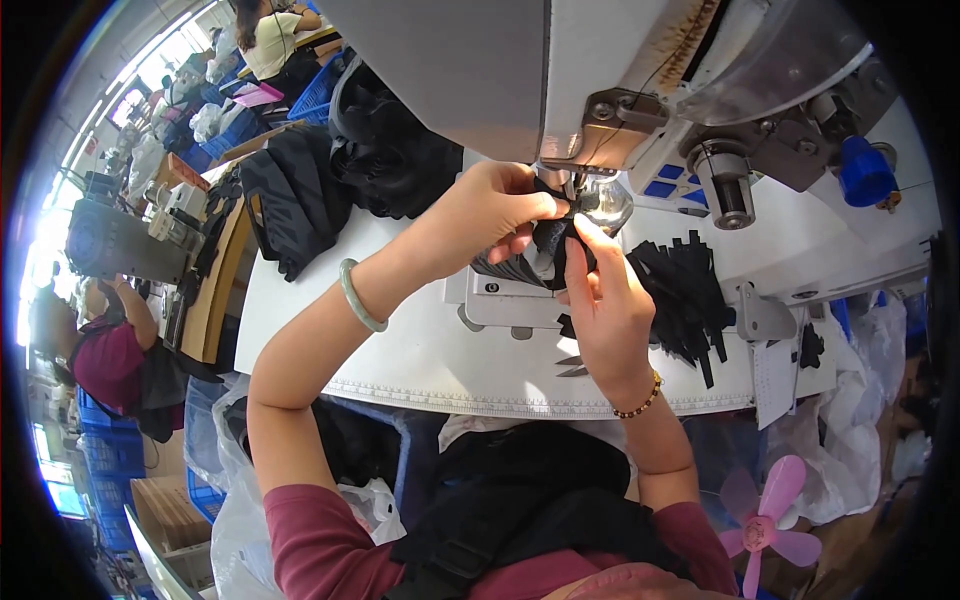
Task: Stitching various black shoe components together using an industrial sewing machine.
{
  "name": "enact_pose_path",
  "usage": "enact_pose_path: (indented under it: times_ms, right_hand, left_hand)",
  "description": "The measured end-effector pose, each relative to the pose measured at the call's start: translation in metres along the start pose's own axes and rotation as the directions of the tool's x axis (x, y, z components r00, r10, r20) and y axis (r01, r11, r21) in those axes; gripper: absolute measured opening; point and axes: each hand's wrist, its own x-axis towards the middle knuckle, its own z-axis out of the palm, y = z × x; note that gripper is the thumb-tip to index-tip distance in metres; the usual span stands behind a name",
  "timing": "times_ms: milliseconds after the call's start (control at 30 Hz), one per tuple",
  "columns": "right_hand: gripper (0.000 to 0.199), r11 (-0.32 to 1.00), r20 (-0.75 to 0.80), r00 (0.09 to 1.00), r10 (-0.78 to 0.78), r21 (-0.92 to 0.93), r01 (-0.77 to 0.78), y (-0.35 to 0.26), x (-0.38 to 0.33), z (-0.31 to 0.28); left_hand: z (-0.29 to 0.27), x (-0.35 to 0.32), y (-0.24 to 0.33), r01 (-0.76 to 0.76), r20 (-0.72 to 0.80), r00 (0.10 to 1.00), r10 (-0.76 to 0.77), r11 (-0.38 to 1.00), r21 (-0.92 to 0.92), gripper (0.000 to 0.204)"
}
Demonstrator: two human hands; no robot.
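A piece of black fabric (549, 240) lies under the needle area of a white sewing machine (580, 120). My left hand (500, 210), reaching in from the left, pinches its upper edge close to the presser foot. My right hand (606, 290) grips the same piece from the right, thumb and fingertips pressed together on it. The fingertips partly cover the fabric and the needle. Just right of my right hand lies a pile of black strips (685, 300). Pointed metal blades (572, 367) show beside my right wrist, the rest of that tool hidden.
Dark folded fabric (295, 200) and a black heap (390, 140) lie at the table's back left. A ruler tape (450, 401) runs along the near edge. A pink fan (760, 532) stands at lower right. Two other people (120, 350) (268, 45) sit at the left and far left.
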Motion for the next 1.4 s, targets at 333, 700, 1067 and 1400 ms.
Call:
enact_pose_path:
  times_ms: [333, 700, 1067, 1400]
  right_hand:
    - [0.022, 0.988, 0.036, 0.999, -0.023, -0.154, 0.028, -0.018, 0.009, -0.008]
    - [0.022, 0.994, -0.056, 0.996, 0.067, 0.093, -0.062, -0.001, 0.018, 0.007]
    - [0.028, 0.970, -0.006, 0.991, 0.133, 0.206, -0.129, 0.004, 0.013, 0.000]
    - [0.023, 0.956, 0.121, 0.992, -0.032, 0.294, -0.005, -0.016, -0.008, 0.010]
  left_hand:
    - [-0.003, 0.005, 0.000, 0.022, 0.041, 0.999, -0.014, 0.979, -0.203, 0.009]
    - [-0.013, 0.018, -0.002, -0.013, 0.049, 0.998, 0.034, 0.925, -0.379, 0.009]
    - [-0.008, 0.018, 0.001, -0.029, -0.017, 1.000, 0.026, 0.967, -0.255, 0.009]
    - [-0.033, 0.001, -0.008, -0.170, 0.146, 0.977, 0.155, 0.981, 0.097, 0.014]
